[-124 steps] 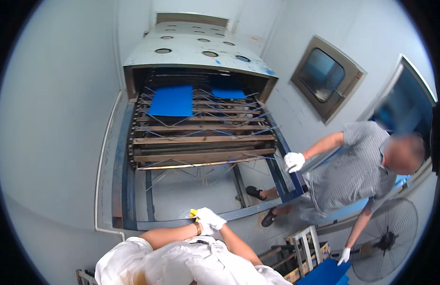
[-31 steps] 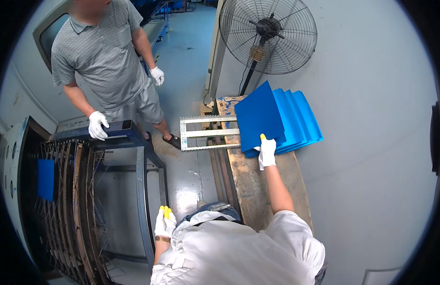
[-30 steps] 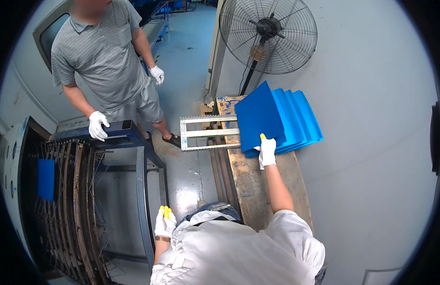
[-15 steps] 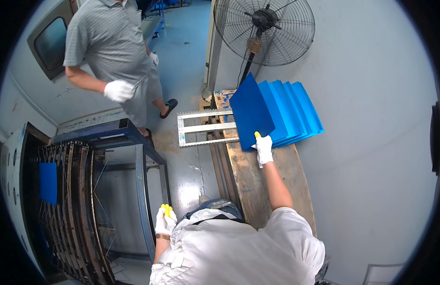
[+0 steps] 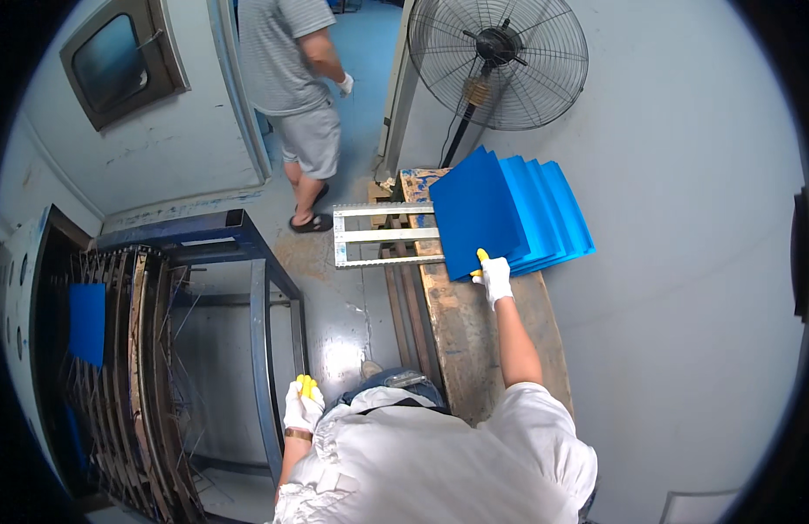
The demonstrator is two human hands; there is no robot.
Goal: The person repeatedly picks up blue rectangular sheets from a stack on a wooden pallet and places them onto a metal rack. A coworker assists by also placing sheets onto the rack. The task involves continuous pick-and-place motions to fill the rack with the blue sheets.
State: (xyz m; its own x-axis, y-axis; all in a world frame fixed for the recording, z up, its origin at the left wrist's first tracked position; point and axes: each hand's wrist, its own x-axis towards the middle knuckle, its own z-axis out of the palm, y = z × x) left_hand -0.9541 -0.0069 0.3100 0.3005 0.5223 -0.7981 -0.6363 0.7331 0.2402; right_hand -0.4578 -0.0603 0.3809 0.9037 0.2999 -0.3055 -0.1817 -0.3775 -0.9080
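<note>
Several blue flat sheets (image 5: 561, 210) lie in a fanned stack on a wooden bench, and a darker blue sheet (image 5: 477, 214) lies at their left. My right hand (image 5: 494, 279), in a white glove with yellow fingertips, pinches the near edge of that darker sheet, the thumb on top. Under the sheet's left side, a white slatted metal frame (image 5: 366, 236) sticks out past the bench. My left hand (image 5: 303, 405), gloved the same way, hangs by my waist beside a blue metal stand. Its fingers are curled in, and nothing shows in them.
The wooden bench (image 5: 474, 336) runs along my right. A large floor fan (image 5: 499, 52) stands behind it. At left, a blue metal stand (image 5: 260, 349) adjoins a rack of rusty bars (image 5: 138, 375) with a blue sheet (image 5: 87, 325) in it. Another person (image 5: 299, 96) stands near the doorway.
The other person has turned and moved right, toward the doorway. My right hand and the darker sheet shift slightly, the sheet now lying flatter against the stack. My left hand stays at my waist.
</note>
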